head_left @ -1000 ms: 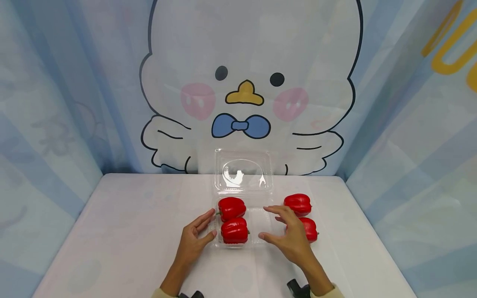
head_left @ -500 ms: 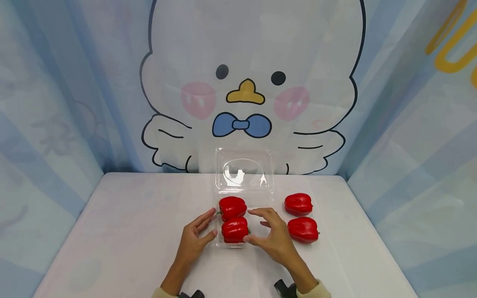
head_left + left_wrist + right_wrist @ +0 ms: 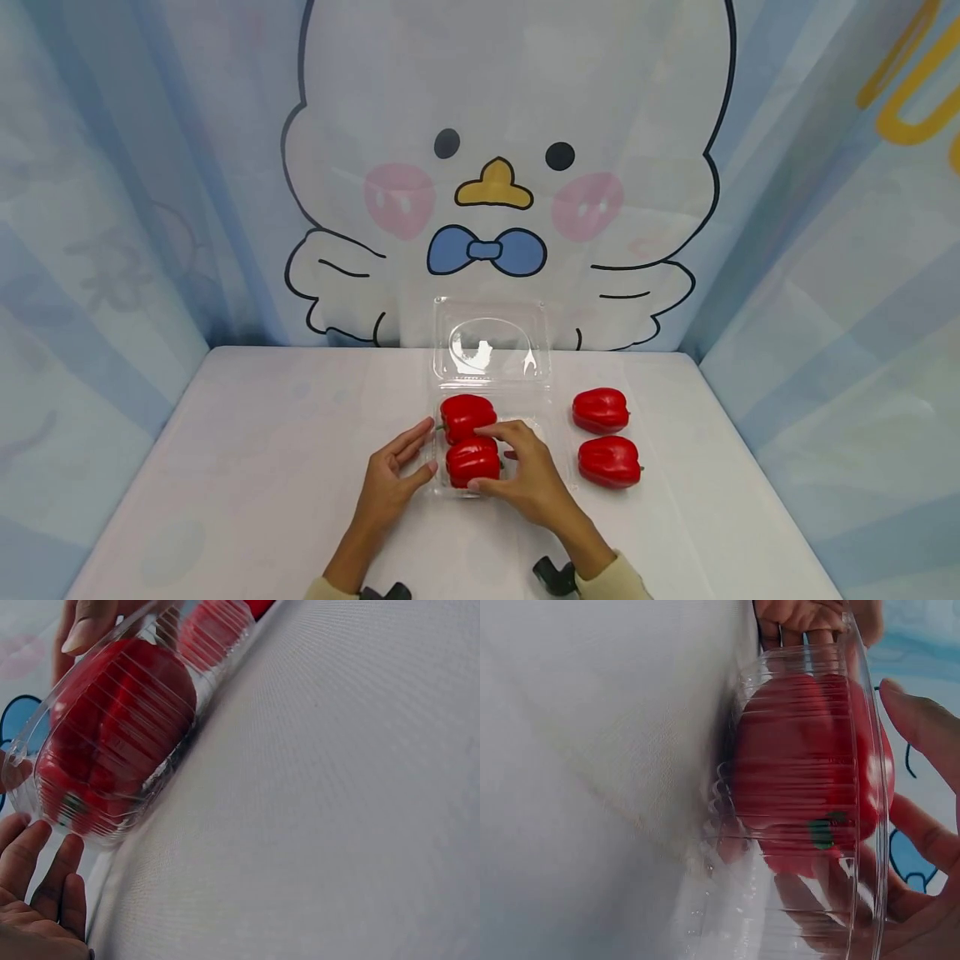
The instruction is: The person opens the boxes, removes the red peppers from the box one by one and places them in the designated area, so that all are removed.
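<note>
A clear plastic clamshell box (image 3: pixel 535 410) lies with its lid (image 3: pixel 491 310) raised at the back. Two red bell peppers sit in its left half, a far pepper (image 3: pixel 465 413) and a near pepper (image 3: pixel 471 460). My right hand (image 3: pixel 531 482) reaches over the near pepper, thumb at its front side and index finger at its back side. In the right wrist view that pepper (image 3: pixel 795 757) shows through the ribbed wall, its green stem toward the right hand (image 3: pixel 926 900). My left hand (image 3: pixel 387 485) rests by the box's left side, fingers extended; in the left wrist view its fingertips (image 3: pixel 71 846) touch or nearly touch the plastic.
To the right of the box, two more red bell peppers lie on the white table, one farther back (image 3: pixel 600 410) and one closer (image 3: pixel 611 462). A curtain (image 3: pixel 630 92) with a cartoon bird hangs behind the table.
My right hand has moved left from beside the two loose peppers to the near pepper in the box, its thumb and index now around it. The left hand and the peppers stay put.
</note>
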A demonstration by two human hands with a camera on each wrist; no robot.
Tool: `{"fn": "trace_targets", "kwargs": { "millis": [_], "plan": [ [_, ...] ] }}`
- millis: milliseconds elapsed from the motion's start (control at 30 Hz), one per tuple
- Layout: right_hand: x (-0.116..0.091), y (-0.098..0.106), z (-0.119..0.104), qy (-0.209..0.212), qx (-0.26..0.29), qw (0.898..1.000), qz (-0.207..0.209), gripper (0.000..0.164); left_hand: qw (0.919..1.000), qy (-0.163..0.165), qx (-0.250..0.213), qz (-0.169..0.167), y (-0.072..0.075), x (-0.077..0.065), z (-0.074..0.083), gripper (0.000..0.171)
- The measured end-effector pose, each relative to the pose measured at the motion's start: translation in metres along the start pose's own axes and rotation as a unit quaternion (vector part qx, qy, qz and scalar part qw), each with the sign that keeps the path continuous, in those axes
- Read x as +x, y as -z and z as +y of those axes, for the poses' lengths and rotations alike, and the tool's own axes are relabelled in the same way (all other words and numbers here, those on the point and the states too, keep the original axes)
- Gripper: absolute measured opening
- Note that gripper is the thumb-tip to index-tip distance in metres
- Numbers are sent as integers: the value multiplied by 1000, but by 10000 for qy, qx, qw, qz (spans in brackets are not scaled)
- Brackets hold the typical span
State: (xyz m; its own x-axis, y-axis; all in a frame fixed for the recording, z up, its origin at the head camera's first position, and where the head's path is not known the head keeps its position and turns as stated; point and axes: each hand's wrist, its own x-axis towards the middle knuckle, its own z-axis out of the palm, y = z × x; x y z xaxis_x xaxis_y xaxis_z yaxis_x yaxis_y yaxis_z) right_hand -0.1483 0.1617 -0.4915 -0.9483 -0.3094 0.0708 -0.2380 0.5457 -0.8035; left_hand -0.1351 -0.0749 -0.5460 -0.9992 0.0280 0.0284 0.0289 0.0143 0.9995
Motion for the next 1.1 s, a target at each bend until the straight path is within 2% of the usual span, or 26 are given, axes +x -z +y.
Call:
{"fn": "trace_targets", "kwargs": {
  "millis": [233,433,667,1100],
  "plan": [
    [6,-2,0,-77,-215,9995,-206,66,10000,-59,20,52,0,1,1,60],
    [9,-1,0,-175,-1,9994,-315,60,10000,-1,-11,51,0,1,1,60],
    [9,0,0,-234,164,9993,-227,57,9999,22,-166,1,0,1,1,61],
    [9,6,-4,-417,474,9980,-46,59,9999,-99,-21,69,-1,0,0,59]
  ]
}}
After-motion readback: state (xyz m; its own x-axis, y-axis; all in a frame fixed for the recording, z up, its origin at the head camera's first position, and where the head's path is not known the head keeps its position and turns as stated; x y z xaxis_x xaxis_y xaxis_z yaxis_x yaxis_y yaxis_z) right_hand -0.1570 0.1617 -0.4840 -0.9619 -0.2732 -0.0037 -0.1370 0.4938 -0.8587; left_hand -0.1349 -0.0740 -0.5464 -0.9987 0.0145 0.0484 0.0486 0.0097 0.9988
